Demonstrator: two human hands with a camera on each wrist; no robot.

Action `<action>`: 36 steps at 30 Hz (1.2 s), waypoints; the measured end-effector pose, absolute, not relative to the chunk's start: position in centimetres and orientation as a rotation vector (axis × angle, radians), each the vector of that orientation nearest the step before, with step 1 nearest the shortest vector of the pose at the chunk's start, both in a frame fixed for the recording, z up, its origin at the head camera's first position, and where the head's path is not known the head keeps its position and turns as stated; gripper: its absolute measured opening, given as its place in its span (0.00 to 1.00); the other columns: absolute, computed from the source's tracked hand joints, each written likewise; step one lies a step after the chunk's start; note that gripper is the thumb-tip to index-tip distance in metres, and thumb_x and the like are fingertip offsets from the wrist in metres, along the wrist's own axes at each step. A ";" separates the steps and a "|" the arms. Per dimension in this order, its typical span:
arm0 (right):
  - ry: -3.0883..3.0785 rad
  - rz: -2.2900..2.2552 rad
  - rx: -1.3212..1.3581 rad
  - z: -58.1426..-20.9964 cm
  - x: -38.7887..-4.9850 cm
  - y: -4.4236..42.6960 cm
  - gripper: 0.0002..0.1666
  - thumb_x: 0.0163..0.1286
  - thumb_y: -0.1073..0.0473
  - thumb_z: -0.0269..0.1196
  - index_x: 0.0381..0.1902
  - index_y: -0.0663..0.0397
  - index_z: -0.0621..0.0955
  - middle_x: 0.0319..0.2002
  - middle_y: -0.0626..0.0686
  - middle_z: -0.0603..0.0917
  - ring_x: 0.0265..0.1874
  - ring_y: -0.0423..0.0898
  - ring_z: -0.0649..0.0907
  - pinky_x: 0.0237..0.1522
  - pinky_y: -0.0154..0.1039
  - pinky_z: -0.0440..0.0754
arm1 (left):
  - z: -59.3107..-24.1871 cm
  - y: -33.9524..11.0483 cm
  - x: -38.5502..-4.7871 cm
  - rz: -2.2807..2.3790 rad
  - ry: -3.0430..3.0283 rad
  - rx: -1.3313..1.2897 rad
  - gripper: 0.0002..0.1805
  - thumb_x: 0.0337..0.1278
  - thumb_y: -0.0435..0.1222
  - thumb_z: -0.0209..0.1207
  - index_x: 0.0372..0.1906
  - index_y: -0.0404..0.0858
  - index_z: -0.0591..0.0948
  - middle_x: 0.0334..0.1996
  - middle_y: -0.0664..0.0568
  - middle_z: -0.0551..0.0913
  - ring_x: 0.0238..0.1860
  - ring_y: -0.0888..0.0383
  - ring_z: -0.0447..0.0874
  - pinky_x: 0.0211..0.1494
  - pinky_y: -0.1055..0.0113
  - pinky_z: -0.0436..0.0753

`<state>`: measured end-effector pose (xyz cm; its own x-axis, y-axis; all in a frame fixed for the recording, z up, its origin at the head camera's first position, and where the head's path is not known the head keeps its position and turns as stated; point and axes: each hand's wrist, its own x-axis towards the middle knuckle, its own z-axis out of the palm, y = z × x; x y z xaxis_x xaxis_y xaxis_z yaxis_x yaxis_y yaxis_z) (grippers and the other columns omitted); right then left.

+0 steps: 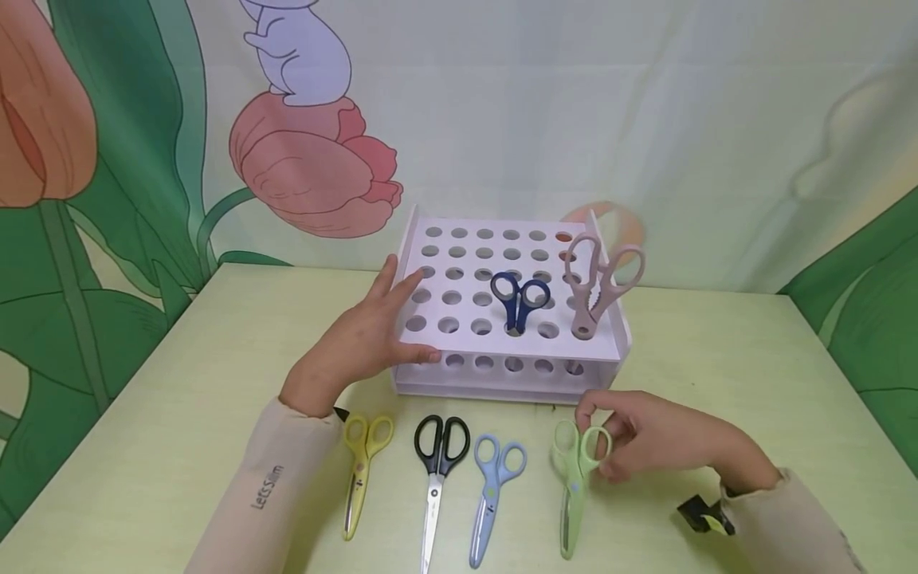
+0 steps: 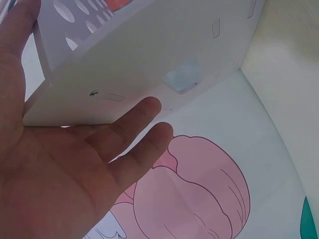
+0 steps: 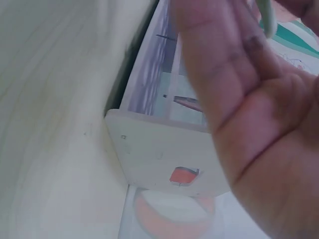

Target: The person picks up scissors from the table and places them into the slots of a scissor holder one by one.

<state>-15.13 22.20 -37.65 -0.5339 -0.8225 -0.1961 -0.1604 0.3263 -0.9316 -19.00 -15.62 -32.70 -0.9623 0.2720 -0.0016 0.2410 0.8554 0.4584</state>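
My left hand (image 1: 358,339) holds the left side of a white rack (image 1: 466,339) with round holes. In the left wrist view its fingers (image 2: 142,144) lie along the outside of the side panel, with the thumb over the edge. My right hand (image 1: 653,434) pinches the handle of light green scissors (image 1: 572,486) in front of the rack; in the right wrist view only a bit of the green handle (image 3: 268,20) shows. Small navy scissors (image 1: 518,303) and pink scissors (image 1: 590,299) stand handles up in the rack's front row.
Yellow scissors (image 1: 358,482), black-handled scissors (image 1: 433,470) and light blue scissors (image 1: 491,494) lie in a row on the pale table (image 1: 674,335), handles toward the rack. A curtain (image 1: 502,119) printed with flowers hangs close behind. A black clip-like piece (image 1: 699,514) is by my right sleeve.
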 end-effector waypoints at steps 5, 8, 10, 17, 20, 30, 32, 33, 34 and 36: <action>1.845 -1.347 -0.817 -37.0 -15.2 22.4 0.16 0.69 0.72 0.63 0.51 0.61 0.72 0.28 0.64 0.85 0.27 0.58 0.88 0.32 0.53 0.87 | -32.8 -15.6 -19.0 0.715 2.964 0.415 0.63 0.46 0.55 0.76 0.82 0.46 0.52 0.81 0.43 0.31 0.72 0.37 0.63 0.64 0.47 0.73; 1.857 -1.380 -0.836 -36.7 -15.3 22.4 0.12 0.73 0.70 0.59 0.51 0.63 0.72 0.30 0.68 0.85 0.27 0.60 0.88 0.30 0.56 0.86 | -32.8 -15.7 -19.0 0.717 2.966 0.425 0.62 0.46 0.55 0.76 0.82 0.45 0.53 0.81 0.42 0.32 0.72 0.36 0.63 0.64 0.46 0.73; 1.871 -1.409 -0.850 -36.5 -15.3 22.4 0.09 0.76 0.70 0.56 0.51 0.63 0.73 0.30 0.68 0.86 0.26 0.60 0.88 0.28 0.56 0.85 | -32.9 -15.7 -19.1 0.714 2.971 0.434 0.62 0.46 0.56 0.76 0.82 0.45 0.53 0.81 0.42 0.32 0.71 0.36 0.65 0.64 0.47 0.74; 1.933 -1.527 -0.965 -35.8 -15.3 22.3 0.09 0.79 0.72 0.51 0.52 0.61 0.75 0.28 0.67 0.85 0.23 0.56 0.87 0.25 0.54 0.85 | -32.7 -15.7 -19.0 0.726 2.965 0.434 0.61 0.46 0.56 0.76 0.82 0.47 0.54 0.81 0.43 0.31 0.69 0.36 0.67 0.62 0.47 0.75; 1.986 -1.564 -0.996 -35.4 -15.3 22.0 0.11 0.78 0.73 0.51 0.53 0.61 0.76 0.29 0.64 0.84 0.23 0.54 0.87 0.26 0.51 0.86 | -32.7 -15.7 -19.0 0.735 2.959 0.423 0.61 0.46 0.55 0.76 0.82 0.47 0.54 0.81 0.43 0.31 0.68 0.37 0.68 0.62 0.48 0.75; 2.224 -1.616 -0.966 -33.7 -14.9 20.4 0.14 0.77 0.72 0.53 0.56 0.64 0.79 0.33 0.62 0.84 0.25 0.53 0.87 0.29 0.49 0.87 | -32.8 -15.5 -19.1 0.713 2.968 0.418 0.62 0.45 0.55 0.77 0.82 0.47 0.53 0.81 0.43 0.31 0.67 0.38 0.70 0.60 0.48 0.77; 2.255 -1.637 -0.952 -33.3 -14.9 20.0 0.14 0.77 0.72 0.53 0.56 0.65 0.79 0.32 0.63 0.84 0.24 0.53 0.87 0.29 0.49 0.87 | -32.8 -15.5 -19.1 0.711 2.968 0.417 0.62 0.45 0.56 0.77 0.82 0.47 0.53 0.81 0.43 0.31 0.67 0.38 0.70 0.61 0.48 0.76; 2.269 -1.651 -0.945 -33.1 -14.8 19.8 0.14 0.77 0.73 0.53 0.56 0.66 0.79 0.32 0.64 0.83 0.24 0.53 0.87 0.28 0.49 0.86 | -32.8 -15.5 -19.1 0.710 2.968 0.417 0.62 0.45 0.56 0.77 0.82 0.47 0.53 0.81 0.43 0.31 0.67 0.38 0.70 0.61 0.48 0.76; 2.285 -1.667 -0.937 -33.0 -14.8 19.6 0.14 0.77 0.73 0.52 0.56 0.66 0.79 0.31 0.64 0.82 0.24 0.53 0.87 0.27 0.49 0.86 | -32.8 -15.5 -19.1 0.712 2.967 0.418 0.62 0.45 0.56 0.77 0.82 0.47 0.53 0.81 0.43 0.31 0.68 0.38 0.69 0.61 0.48 0.76; 2.313 -1.701 -0.925 -32.7 -14.8 19.2 0.14 0.77 0.74 0.52 0.55 0.67 0.79 0.30 0.65 0.80 0.23 0.54 0.87 0.26 0.49 0.86 | -32.8 -15.5 -19.1 0.716 2.966 0.418 0.62 0.45 0.56 0.77 0.82 0.47 0.53 0.81 0.43 0.31 0.68 0.37 0.69 0.61 0.48 0.76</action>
